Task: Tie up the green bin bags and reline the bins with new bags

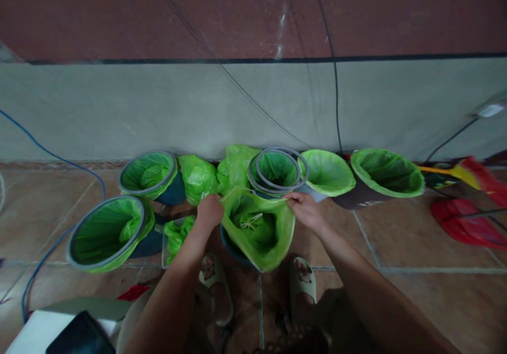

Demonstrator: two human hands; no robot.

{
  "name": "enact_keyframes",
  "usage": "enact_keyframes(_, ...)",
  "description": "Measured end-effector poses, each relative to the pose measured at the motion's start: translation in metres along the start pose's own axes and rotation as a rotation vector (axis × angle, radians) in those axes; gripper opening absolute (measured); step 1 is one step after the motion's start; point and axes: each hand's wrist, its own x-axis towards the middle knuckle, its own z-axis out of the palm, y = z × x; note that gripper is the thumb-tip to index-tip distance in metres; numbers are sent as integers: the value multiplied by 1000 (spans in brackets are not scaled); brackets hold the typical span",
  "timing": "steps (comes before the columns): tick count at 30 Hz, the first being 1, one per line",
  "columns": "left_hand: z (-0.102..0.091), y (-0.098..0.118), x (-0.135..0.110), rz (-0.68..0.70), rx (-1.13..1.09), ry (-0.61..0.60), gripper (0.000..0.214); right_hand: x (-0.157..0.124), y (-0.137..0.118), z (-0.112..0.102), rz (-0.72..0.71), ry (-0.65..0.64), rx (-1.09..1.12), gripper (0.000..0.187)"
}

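A small dark bin [233, 249] stands on the floor between my feet, lined with a bright green bag [259, 227]. My left hand [209, 211] grips the bag's left rim, fingers closed round the plastic. My right hand [304, 208] pinches the right rim of the same bag. The bag's mouth is stretched wide between the two hands and drapes over the bin's edge. A pale drawstring lies inside the bag. Directly behind it stands another lined bin [277, 171] with two grey rings resting on its top.
Several more green-lined bins stand along the grey wall: two with grey rings at left [148, 173] [106, 232], two at right [327, 171] [386, 171]. Loose green bags [198, 177] lie between them. Red broom and dustpan [467, 222] lie far right; cables cross the floor and wall.
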Motion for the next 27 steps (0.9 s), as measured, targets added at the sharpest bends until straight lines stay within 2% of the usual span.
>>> enact_keyframes(3, -8, -2, 1, 13, 127, 18, 30, -2, 2, -1, 108, 73, 112, 26)
enact_keyframes(5, -8, -1, 0, 36, 157, 3, 31, -5, 0, -1, 128, 18, 112, 23)
enact_keyframes(8, -9, 3, -3, 124, 102, -32, 32, -11, -10, -2, 39, -82, 141, 21)
enact_keyframes(11, -16, 5, -3, 137, -17, 93, 34, -18, -22, -6, -34, -87, 251, 22)
enact_keyframes(13, -20, 5, -1, 89, -61, 176, 34, -23, -29, -10, -10, -43, 334, 22)
enact_keyframes(15, -23, 4, 2, 56, -85, 202, 31, -31, -38, -16, -5, -54, 404, 19)
enact_keyframes(19, -23, 1, 11, 100, -276, 276, 26, -52, -57, -38, -83, -180, 469, 16)
enact_keyframes(23, -21, -4, 23, 125, -515, 392, 28, -63, -64, -58, -71, -225, 493, 18)
enact_keyframes(25, -20, -4, 27, 103, -548, 421, 30, -65, -63, -62, -77, -329, 499, 17)
enact_keyframes(27, -19, -1, 29, 92, -561, 416, 33, -67, -63, -61, -82, -484, 502, 17)
